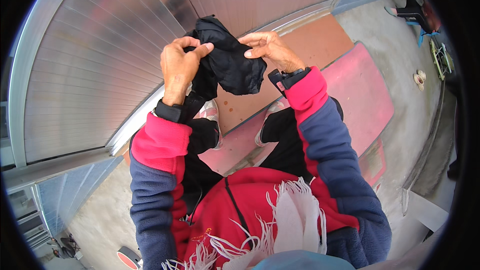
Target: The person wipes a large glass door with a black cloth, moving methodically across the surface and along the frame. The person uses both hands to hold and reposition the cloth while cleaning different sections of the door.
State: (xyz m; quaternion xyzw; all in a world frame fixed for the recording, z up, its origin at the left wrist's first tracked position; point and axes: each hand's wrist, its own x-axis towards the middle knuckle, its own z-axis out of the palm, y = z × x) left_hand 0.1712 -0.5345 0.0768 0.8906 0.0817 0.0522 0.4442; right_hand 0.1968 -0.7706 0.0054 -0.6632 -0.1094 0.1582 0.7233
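Note:
A crumpled black cloth hangs in front of me, above the doorstep. My left hand grips its left side between thumb and fingers. At its right edge my right hand has the thumb and fingers against the fabric, apparently pinching it; part of the fingers is behind the cloth. What the cloth is, its folds do not show. Black straps or bands circle both wrists, below turned-back red cuffs. My patterned shoes show beneath the cloth.
A metal panelled door stands close ahead and to the left. Underfoot are a brown tiled step and a pink mat. Farther right are a pair of light clogs and a seated person near the wall.

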